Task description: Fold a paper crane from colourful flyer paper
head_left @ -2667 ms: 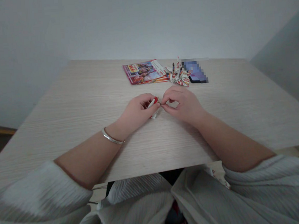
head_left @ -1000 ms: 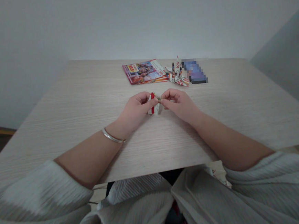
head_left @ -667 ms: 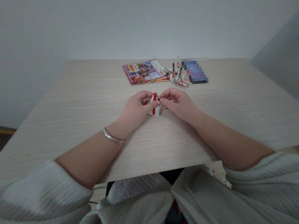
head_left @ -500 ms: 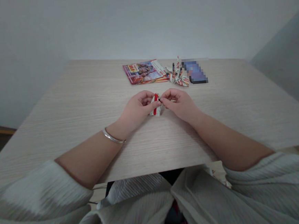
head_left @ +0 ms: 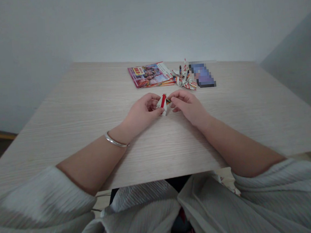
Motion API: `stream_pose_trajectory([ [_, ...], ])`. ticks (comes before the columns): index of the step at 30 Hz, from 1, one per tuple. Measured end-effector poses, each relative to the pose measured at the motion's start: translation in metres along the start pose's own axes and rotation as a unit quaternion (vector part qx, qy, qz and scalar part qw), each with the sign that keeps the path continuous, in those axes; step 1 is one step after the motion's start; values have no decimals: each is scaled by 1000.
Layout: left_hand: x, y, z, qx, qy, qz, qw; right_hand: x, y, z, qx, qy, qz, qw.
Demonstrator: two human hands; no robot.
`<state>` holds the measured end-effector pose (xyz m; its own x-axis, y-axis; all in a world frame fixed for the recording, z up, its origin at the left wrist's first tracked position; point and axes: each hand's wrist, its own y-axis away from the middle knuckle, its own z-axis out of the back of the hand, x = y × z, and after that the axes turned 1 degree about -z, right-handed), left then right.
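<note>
A small piece of folded paper (head_left: 163, 103), white with a red stripe, is held just above the middle of the table. My left hand (head_left: 146, 108) grips its left side, thumb in front and fingers curled behind. At its right edge, where a dark, multicoloured bit shows, my right hand (head_left: 186, 104) has its index finger and thumb closed on the paper. The other right fingers are loosely bent. Parts of the paper are hidden by the fingers.
Beyond my hands, a stack of colourful printed flyers (head_left: 152, 74) lies on the pale wooden table (head_left: 89, 100). Beside it stands a folded paper flower-like shape (head_left: 185, 79). A phone (head_left: 203, 75), blurred out, lies to the right. A wall rises behind.
The folded paper has tipped and shifted slightly up and to the right. My right fingers have moved a little away from my left thumb, showing more of the paper's coloured right edge.
</note>
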<state>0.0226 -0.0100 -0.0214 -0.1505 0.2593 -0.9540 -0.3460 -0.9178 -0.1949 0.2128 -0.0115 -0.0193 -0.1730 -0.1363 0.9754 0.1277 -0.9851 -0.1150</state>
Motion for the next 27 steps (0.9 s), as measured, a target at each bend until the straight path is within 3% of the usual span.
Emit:
stream_pose_trajectory([
  [5, -1, 0, 2, 35, 27, 31, 999, 2, 1, 0, 41, -30, -31, 998],
  [9, -4, 1, 4, 30, 39, 52, 997, 2, 4, 0, 86, -59, -32, 994],
  [16, -7, 1, 3, 33, 17, 73, 997, 2, 5, 1, 102, -85, -28, 991],
  [19, -3, 1, 3, 8, -2, 42, 999, 0, 3, 1, 92, -81, -24, 992],
  [23, -1, -1, 6, -66, -126, -76, 987, -1, 2, 0, 89, -82, -23, 992],
  [27, -3, 0, 8, -38, -206, -119, 971, 2, 4, -2, 91, -92, -22, 991],
])
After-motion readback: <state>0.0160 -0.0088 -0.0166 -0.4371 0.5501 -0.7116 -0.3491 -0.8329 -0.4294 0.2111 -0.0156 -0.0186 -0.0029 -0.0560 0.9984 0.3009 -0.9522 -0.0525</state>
